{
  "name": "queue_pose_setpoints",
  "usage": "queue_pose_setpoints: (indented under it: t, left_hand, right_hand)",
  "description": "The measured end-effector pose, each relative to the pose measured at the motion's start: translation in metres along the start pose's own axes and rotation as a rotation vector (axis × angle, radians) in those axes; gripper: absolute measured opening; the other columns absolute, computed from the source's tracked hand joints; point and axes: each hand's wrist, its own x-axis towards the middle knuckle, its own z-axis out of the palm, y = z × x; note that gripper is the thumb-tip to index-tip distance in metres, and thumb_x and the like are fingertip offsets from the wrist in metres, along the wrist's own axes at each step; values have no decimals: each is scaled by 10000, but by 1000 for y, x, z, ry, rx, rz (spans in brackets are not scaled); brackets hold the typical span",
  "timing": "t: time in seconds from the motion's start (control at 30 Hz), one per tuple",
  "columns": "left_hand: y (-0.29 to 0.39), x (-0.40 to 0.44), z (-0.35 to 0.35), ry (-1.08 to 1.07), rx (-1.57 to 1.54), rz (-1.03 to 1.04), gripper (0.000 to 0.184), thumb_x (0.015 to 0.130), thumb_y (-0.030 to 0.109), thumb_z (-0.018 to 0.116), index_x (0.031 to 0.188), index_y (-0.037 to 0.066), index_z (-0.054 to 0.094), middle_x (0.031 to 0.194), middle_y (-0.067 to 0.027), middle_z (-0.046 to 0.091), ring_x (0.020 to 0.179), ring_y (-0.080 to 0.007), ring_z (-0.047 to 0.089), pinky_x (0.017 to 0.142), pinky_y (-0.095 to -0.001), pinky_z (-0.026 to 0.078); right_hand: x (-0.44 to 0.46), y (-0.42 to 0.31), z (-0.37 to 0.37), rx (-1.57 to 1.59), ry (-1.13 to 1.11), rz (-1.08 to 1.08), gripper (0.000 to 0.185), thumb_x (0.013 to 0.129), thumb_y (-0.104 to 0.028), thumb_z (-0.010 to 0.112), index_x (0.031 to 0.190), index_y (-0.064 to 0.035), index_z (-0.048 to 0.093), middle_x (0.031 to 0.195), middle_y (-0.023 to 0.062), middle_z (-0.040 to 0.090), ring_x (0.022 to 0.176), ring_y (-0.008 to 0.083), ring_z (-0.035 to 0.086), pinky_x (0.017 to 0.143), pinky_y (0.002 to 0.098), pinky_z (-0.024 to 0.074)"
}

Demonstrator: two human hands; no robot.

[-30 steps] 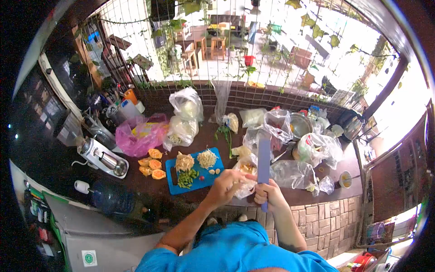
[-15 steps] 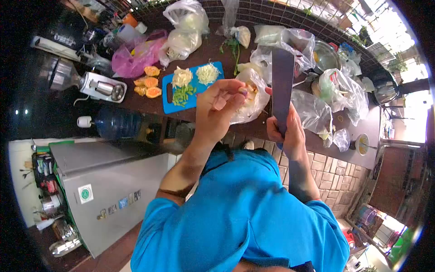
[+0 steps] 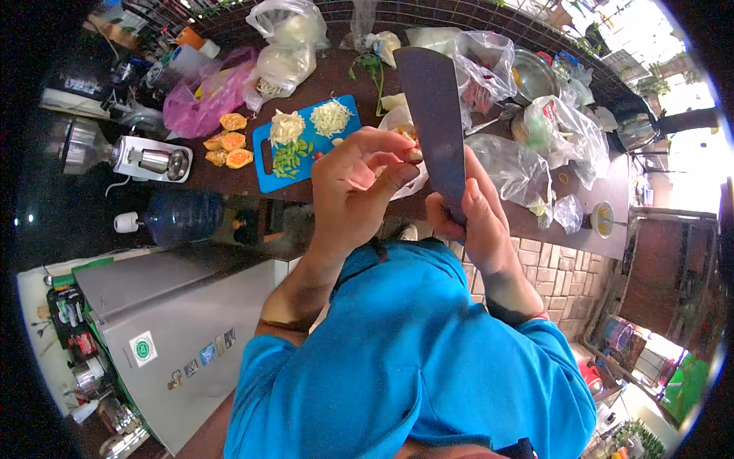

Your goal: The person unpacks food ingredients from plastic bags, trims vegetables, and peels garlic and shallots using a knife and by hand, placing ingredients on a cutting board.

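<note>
My right hand (image 3: 483,218) is wrapped round the handle of a knife (image 3: 434,122), whose broad dark blade points up and away. Just left of the blade, my left hand (image 3: 353,187) pinches a small pale piece (image 3: 414,154) between thumb and fingers, close to the blade's edge. Behind the hands lies an open clear plastic bag (image 3: 396,119), partly hidden. To the left, a blue cutting board (image 3: 265,180) holds shredded white pieces (image 3: 330,118), pale slices (image 3: 287,128) and chopped green pieces (image 3: 291,158).
Several orange halved pieces (image 3: 238,157) and a pink bag (image 3: 200,103) are left of the board. More clear bags (image 3: 505,172), a metal bowl (image 3: 537,76) and a small cup (image 3: 602,218) stand at the right. A grey fridge (image 3: 183,329) is at the lower left.
The view has tilted down. The knife has come closer and now leans left, beside the left hand. That hand has moved from near the knife handle to hold a small piece up by the blade.
</note>
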Motion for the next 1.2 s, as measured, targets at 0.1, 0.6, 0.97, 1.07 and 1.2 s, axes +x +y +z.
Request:
queue_pose_setpoints:
  t: [0.1,0.6,0.97,1.07,1.2]
  left_hand:
    - [5,3,-9,-18,21,-3,198,835,15,698,1020,-12,631,970,-89,637,893,-141,627,803,-292,519]
    - [14,8,-39,-131,-23,-59,207,833,-12,687,1030,-22,626,970,-108,648,916,-156,634,815,-297,523]
    - [14,17,-47,-168,-39,-49,196,810,4,722,987,-14,641,941,-91,647,875,-148,626,761,-294,511]
    - [16,20,-48,-170,-7,-69,202,802,11,732,984,-8,646,943,-90,650,874,-148,628,755,-292,512]
    - [17,24,-52,-186,54,-54,205,797,17,738,981,-4,650,946,-91,654,874,-147,630,748,-290,514]
  right_hand:
    - [2,5,9,-67,87,-24,557,969,-456,405,1363,-62,383,644,-62,375,573,42,337,513,217,229]
    - [8,12,41,-137,208,-71,615,965,-522,395,1334,-32,447,622,-60,386,518,42,327,470,220,217]
    - [11,11,55,-250,271,-167,468,985,-394,397,1264,-25,471,672,-45,476,577,39,403,525,212,306]
    - [16,16,55,-363,315,-234,435,984,-354,394,1249,-19,478,745,-7,551,629,70,463,574,238,362]
    - [18,13,58,-479,372,-225,415,983,-323,390,1234,-9,492,828,43,615,690,110,519,634,282,413]
